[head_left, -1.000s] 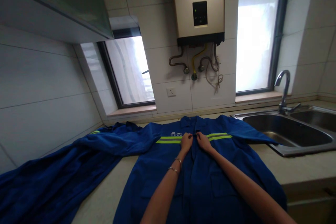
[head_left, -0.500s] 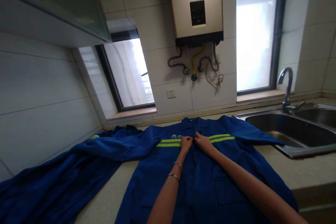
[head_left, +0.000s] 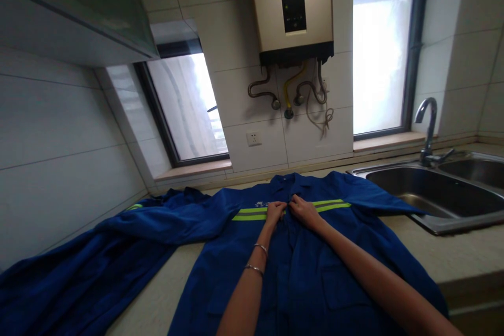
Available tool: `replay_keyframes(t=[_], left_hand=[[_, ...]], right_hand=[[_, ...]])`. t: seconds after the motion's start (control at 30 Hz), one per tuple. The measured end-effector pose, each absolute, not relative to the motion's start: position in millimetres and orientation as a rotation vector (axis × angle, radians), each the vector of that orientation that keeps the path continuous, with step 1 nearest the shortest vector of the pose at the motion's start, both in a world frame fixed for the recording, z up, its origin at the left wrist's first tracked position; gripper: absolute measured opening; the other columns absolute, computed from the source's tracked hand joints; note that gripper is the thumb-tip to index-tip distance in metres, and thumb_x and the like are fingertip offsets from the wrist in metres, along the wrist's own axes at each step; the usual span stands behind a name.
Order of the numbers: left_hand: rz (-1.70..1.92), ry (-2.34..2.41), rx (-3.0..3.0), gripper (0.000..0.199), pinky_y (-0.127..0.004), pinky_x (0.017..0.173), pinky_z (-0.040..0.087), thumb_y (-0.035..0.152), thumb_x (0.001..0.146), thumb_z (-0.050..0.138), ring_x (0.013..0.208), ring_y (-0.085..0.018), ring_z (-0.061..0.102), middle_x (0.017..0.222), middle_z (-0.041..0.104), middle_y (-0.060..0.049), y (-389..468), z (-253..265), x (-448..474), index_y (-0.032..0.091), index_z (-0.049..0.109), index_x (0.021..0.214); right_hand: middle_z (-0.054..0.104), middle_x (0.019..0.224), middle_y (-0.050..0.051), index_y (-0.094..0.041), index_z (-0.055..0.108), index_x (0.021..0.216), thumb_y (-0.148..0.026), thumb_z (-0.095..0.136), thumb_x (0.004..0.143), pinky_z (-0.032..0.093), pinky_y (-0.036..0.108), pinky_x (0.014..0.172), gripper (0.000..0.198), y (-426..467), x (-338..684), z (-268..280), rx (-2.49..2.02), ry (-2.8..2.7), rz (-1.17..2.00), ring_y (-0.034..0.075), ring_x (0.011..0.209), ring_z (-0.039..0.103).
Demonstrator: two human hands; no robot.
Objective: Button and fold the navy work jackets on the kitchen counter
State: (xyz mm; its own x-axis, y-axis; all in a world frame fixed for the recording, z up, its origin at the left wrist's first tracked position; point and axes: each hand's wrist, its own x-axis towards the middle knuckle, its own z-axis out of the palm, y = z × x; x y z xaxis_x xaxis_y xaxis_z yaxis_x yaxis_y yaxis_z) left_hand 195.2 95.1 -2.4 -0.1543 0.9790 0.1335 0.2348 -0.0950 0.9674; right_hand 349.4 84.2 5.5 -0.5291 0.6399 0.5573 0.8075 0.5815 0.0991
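A blue work jacket (head_left: pixel 236 257) with yellow-green and grey reflective stripes lies spread face up on the counter, its collar toward the wall. At the front opening, level with the chest stripe, my left hand (head_left: pixel 275 212) pinches the jacket's edge. Close beside it on the right, my right hand (head_left: pixel 303 211) also grips the front edge with closed fingers. The two sets of fingertips almost meet below the collar. Whatever small fastening may be between them is hidden by the fingers. Two thin bracelets circle my left wrist.
More dark blue clothing (head_left: pixel 98 268) is heaped at the left of the cream countertop (head_left: pixel 425 252). At the right is a steel sink (head_left: pixel 437 227) with a tap (head_left: pixel 429 126); one jacket sleeve reaches its rim. A water heater (head_left: pixel 291 5) hangs on the tiled wall.
My fingers have shifted slightly at the jacket's front, the left hand drawing a little left and down. The whole view has moved a little. Both hands keep hold of the cloth.
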Motion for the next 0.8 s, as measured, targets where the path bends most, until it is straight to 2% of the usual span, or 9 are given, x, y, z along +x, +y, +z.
replay_keyframes(t=[0.17,0.3,0.37,0.47,0.6,0.7,0.8], left_hand=[[1.343,1.466,1.474,0.020,-0.018,0.038,0.026,0.024,0.070,0.056,0.035,-0.006,0.036,0.037,0.045,0.004,90.9,2.4,197.1,0.009,0.069,0.065],[1.387,1.486,1.555,0.016,-0.019,0.049,0.036,0.020,0.067,0.058,0.051,-0.010,0.051,0.057,0.062,-0.001,91.1,4.3,199.3,0.011,0.071,0.069],[1.398,1.496,1.575,0.016,-0.019,0.055,0.039,0.020,0.067,0.057,0.060,-0.012,0.055,0.066,0.066,-0.003,92.9,3.9,199.8,0.012,0.071,0.071],[1.379,1.518,1.566,0.019,-0.020,0.051,0.038,0.021,0.069,0.055,0.053,-0.011,0.053,0.060,0.064,-0.003,96.3,1.1,199.3,0.011,0.071,0.073],[1.352,1.525,1.553,0.020,-0.019,0.042,0.031,0.021,0.069,0.054,0.041,-0.009,0.045,0.045,0.055,0.001,98.5,-3.3,198.4,0.010,0.070,0.069],[1.353,1.523,1.562,0.019,-0.018,0.041,0.030,0.020,0.069,0.053,0.039,-0.008,0.043,0.042,0.051,0.002,98.6,-5.2,199.0,0.010,0.069,0.065],[1.365,1.526,1.591,0.018,-0.018,0.044,0.033,0.018,0.067,0.053,0.044,-0.009,0.046,0.046,0.056,0.001,99.5,-6.5,200.7,0.011,0.069,0.063]], right_hand=[[0.054,0.096,0.007,-0.017,0.060,0.092,-0.022,0.039,0.091,0.029,0.016,0.050,0.021,90.5,352.3,2.5,-1.086,-2.310,-0.451,0.012,0.082,0.051],[0.054,0.096,0.007,-0.016,0.060,0.089,-0.022,0.039,0.090,0.029,0.016,0.049,0.022,95.0,352.4,2.0,-1.059,-2.339,-0.438,0.011,0.078,0.050],[0.054,0.096,0.007,-0.016,0.060,0.089,-0.022,0.039,0.091,0.030,0.016,0.049,0.022,94.7,351.0,3.1,-1.071,-2.352,-0.445,0.012,0.079,0.050],[0.053,0.099,0.009,-0.017,0.060,0.092,-0.022,0.039,0.091,0.034,0.016,0.051,0.022,91.2,347.8,5.1,-1.115,-2.355,-0.471,0.015,0.087,0.049],[0.053,0.100,0.011,-0.016,0.059,0.094,-0.019,0.039,0.090,0.038,0.017,0.053,0.021,87.7,344.8,5.8,-1.174,-2.362,-0.490,0.018,0.093,0.048],[0.053,0.098,0.010,-0.016,0.059,0.092,-0.019,0.039,0.090,0.039,0.018,0.055,0.020,90.2,345.5,4.8,-1.186,-2.379,-0.467,0.017,0.090,0.049],[0.053,0.098,0.008,-0.015,0.059,0.091,-0.018,0.041,0.088,0.040,0.018,0.057,0.018,95.4,347.7,3.4,-1.160,-2.420,-0.385,0.014,0.084,0.051]])
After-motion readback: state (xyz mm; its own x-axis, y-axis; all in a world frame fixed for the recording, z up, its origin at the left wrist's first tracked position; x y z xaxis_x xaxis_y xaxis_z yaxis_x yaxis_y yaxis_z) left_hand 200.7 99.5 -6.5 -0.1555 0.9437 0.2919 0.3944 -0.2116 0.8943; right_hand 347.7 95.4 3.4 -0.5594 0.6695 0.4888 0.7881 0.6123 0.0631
